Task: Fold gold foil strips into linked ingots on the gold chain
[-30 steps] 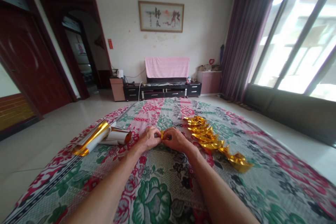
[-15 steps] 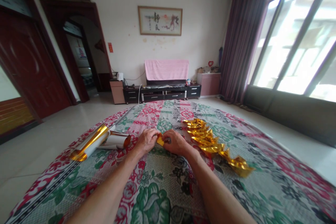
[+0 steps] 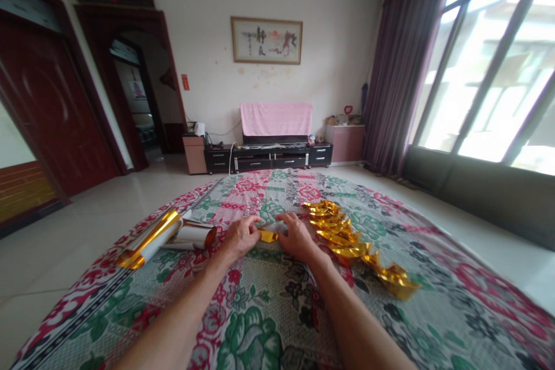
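Note:
A small folded piece of gold foil paper (image 3: 268,236) is held between my two hands over the middle of the table. My left hand (image 3: 243,237) pinches its left end with thumb and fingers. At its right end, my right hand (image 3: 296,236) grips it, with the fingers bent over the far side. To the right lies a row of several folded gold foil pieces (image 3: 342,235), touching or overlapping one another. Left of my hands rest rolled sheets (image 3: 151,238), gold on one side and white on the other, beside another roll (image 3: 193,235).
A floral cloth (image 3: 249,335) covers the round table. Beyond it, a low black cabinet (image 3: 255,162) stands by the wall, with a pink cloth (image 3: 276,119) above. Windows and a purple curtain (image 3: 394,69) are at the right, doors at the left.
My hands have moved slightly apart, and more of the gold piece shows between them. The camera view has tilted up a little. The row and the rolls lie as before.

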The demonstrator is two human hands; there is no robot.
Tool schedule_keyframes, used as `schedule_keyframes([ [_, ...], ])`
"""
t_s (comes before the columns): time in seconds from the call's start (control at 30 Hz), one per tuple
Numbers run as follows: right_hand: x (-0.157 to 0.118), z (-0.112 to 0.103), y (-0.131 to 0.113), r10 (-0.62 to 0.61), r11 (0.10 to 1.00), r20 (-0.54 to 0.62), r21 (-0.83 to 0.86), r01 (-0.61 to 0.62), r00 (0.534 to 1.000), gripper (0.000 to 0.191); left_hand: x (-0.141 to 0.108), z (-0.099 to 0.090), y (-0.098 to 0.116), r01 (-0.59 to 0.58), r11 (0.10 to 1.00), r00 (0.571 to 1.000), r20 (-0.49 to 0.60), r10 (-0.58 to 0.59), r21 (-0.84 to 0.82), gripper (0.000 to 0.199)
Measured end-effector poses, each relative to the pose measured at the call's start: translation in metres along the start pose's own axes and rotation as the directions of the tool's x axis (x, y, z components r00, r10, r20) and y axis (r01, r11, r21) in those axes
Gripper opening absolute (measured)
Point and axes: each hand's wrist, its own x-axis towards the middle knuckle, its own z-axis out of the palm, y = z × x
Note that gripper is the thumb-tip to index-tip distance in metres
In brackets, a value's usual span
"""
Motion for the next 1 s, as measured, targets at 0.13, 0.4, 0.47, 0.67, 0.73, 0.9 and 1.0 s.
schedule_keyframes([
  [0.13, 0.001, 0.005, 0.005, 0.080, 0.995, -0.058, -0.061, -0.083, 0.995, 0.041, -0.002, -0.005, 0.008, 0.058, 0.996, 0.998, 0.034, -0.061, 0.062, 0.030],
  [0.4, -0.001, -0.001, -0.002, 0.101, 0.985, -0.007, -0.138, -0.101, 0.995, 0.024, -0.004, -0.005, 0.016, 0.092, 0.952, 0.993, 0.041, -0.108, 0.291, 0.020],
  [0.47, -0.001, -0.001, -0.004, 0.103, 0.984, 0.022, -0.151, -0.099, 0.994, 0.022, -0.005, -0.004, 0.016, 0.077, 0.942, 0.995, 0.030, -0.092, 0.328, 0.020],
  [0.67, -0.001, 0.002, -0.002, 0.114, 0.981, -0.031, -0.156, -0.118, 0.993, 0.025, -0.008, -0.006, 0.019, 0.054, 0.928, 0.997, 0.029, -0.069, 0.368, 0.020],
  [0.73, -0.001, 0.003, -0.002, 0.138, 0.976, -0.072, -0.160, -0.148, 0.988, 0.022, -0.008, -0.006, 0.021, 0.049, 0.928, 0.998, 0.027, -0.064, 0.370, 0.019],
  [0.9, -0.002, -0.001, -0.009, 0.140, 0.969, -0.077, -0.194, -0.152, 0.987, 0.012, -0.009, -0.008, 0.024, 0.054, 0.929, 0.997, 0.026, -0.068, 0.367, 0.018],
  [1.0, -0.002, -0.005, -0.014, 0.131, 0.967, 0.003, -0.219, -0.127, 0.991, 0.019, -0.009, -0.008, 0.026, 0.072, 0.922, 0.996, 0.022, -0.087, 0.379, 0.018],
])
